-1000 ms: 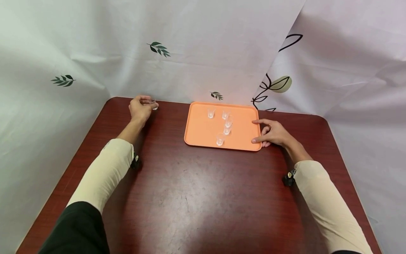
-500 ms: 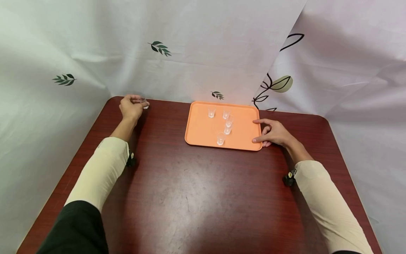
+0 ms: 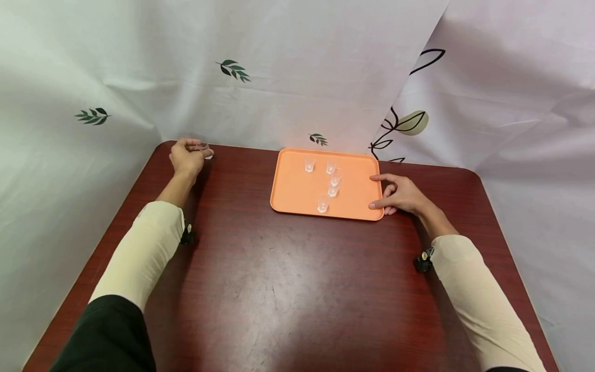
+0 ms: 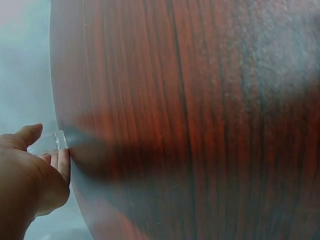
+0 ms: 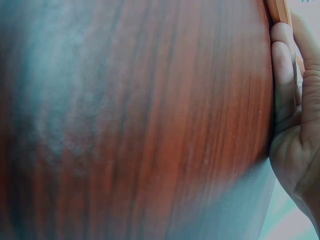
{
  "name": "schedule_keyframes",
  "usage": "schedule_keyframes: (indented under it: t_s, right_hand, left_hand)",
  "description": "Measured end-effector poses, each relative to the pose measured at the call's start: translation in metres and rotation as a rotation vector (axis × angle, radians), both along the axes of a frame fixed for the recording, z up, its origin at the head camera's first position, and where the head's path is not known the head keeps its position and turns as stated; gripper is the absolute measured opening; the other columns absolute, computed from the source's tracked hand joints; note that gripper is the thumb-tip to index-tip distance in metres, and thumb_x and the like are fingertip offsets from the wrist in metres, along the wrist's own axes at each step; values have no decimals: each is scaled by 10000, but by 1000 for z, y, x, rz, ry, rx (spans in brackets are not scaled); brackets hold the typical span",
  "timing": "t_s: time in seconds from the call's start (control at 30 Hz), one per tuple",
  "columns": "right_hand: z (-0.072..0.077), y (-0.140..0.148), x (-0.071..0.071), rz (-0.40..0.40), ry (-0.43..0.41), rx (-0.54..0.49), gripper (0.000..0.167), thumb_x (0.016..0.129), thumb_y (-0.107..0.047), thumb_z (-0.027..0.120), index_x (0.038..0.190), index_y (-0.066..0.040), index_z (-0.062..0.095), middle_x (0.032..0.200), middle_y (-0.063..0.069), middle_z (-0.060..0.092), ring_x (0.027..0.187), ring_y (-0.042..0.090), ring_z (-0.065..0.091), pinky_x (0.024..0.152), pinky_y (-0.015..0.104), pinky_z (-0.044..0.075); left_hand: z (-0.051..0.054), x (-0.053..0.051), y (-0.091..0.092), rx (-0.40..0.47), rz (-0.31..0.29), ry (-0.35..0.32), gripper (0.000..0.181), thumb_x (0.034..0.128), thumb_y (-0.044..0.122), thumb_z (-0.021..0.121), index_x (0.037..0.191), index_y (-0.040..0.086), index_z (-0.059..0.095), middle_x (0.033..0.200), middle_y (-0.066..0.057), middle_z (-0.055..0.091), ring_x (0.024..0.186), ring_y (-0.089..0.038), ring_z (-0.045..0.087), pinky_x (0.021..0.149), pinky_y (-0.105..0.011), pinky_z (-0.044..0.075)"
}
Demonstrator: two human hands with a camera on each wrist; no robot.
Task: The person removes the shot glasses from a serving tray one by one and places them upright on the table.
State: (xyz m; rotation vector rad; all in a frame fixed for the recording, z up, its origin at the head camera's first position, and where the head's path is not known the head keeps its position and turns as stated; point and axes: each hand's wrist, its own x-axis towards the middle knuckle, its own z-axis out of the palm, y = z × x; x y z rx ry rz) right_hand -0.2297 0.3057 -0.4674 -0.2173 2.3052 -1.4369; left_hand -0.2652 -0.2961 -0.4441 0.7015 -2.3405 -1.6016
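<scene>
At the table's far left corner, my left hand (image 3: 187,157) holds a small clear plastic cup (image 3: 207,151) between thumb and fingers, upright at the tabletop. In the left wrist view the cup (image 4: 61,140) shows beside the fingertips of that hand (image 4: 42,175). My right hand (image 3: 401,195) grips the right edge of an orange tray (image 3: 290,194); thumb and index finger lie over its rim, other fingers curl against the outside. Several more clear cups stand on the tray, among them one at the back (image 3: 309,165) and one near the front rim (image 3: 323,204).
The dark red wooden table (image 3: 279,289) has rounded far corners. A pale curtain (image 3: 302,77) with leaf prints hangs right behind its back edge and along the sides. Black wrist cameras (image 3: 423,262) sit on both forearms.
My left hand has moved left along the back of the table with the cup, more slowly in the last half second. The right hand, tray and cups on it stay in place.
</scene>
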Motion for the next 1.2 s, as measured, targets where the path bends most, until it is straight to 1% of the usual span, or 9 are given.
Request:
schedule_keyframes:
  t_s: [0.23, 0.43, 0.6, 0.77, 0.87, 1.03, 1.2]
  right_hand:
    - [-1, 0, 0, -2, 0, 0, 909, 827, -69, 1020, 1617, -93, 573, 650, -33, 658, 481, 95, 683, 512, 323, 660]
    - [0, 0, 0, -1, 4, 3, 912, 827, -74, 1022, 1621, -98, 572, 649, -28, 662, 480, 94, 678, 520, 323, 664]
    - [0, 0, 0, 5, 7, 8, 915, 831, -81, 1021, 1626, -101, 570, 651, -29, 664, 483, 91, 679, 524, 322, 666]
    - [0, -1, 0, 6, 9, 11, 912, 834, -79, 1018, 1626, -96, 568, 651, -30, 660, 484, 91, 680, 524, 319, 664]
    - [0, -1, -1, 8, 8, 13, 914, 835, -82, 1018, 1628, -96, 565, 653, -32, 658, 484, 91, 679, 523, 319, 664]
    - [0, -1, -1, 14, 5, 8, 922, 837, -71, 1014, 1636, -90, 554, 655, -36, 654, 481, 87, 675, 521, 315, 662]
    - [1, -1, 0, 13, 1, 2, 921, 839, -57, 1008, 1637, -85, 550, 657, -45, 634, 481, 90, 674, 520, 319, 663]
  left_hand:
    - [1, 2, -1, -10, -17, 6, 304, 968, 103, 899, 1087, 246, 659, 973, 174, 630, 927, 57, 608, 807, -95, 577]
    - [3, 4, -5, 24, -38, 9, 348, 949, 49, 896, 1110, 244, 657, 1004, 148, 636, 908, 33, 631, 753, -82, 604]
    - [4, 5, -13, 30, -37, -3, 390, 935, 63, 911, 1119, 282, 646, 1036, 140, 612, 944, 23, 603, 769, -77, 604]
    - [4, 7, -19, 66, -37, 10, 401, 929, 49, 915, 1135, 266, 648, 1071, 105, 615, 952, 5, 614, 774, -80, 616]
    - [3, 10, -23, 69, -36, 10, 399, 918, 33, 917, 1137, 243, 656, 1074, 91, 626, 935, -2, 625, 774, -91, 628]
    - [2, 16, -28, 85, -34, -2, 409, 909, 44, 931, 1146, 241, 662, 1093, 77, 634, 941, -12, 628, 798, -123, 653]
    - [4, 21, -29, 118, -59, 19, 406, 908, 30, 927, 1161, 222, 674, 1107, 50, 644, 960, -22, 640, 824, -144, 669]
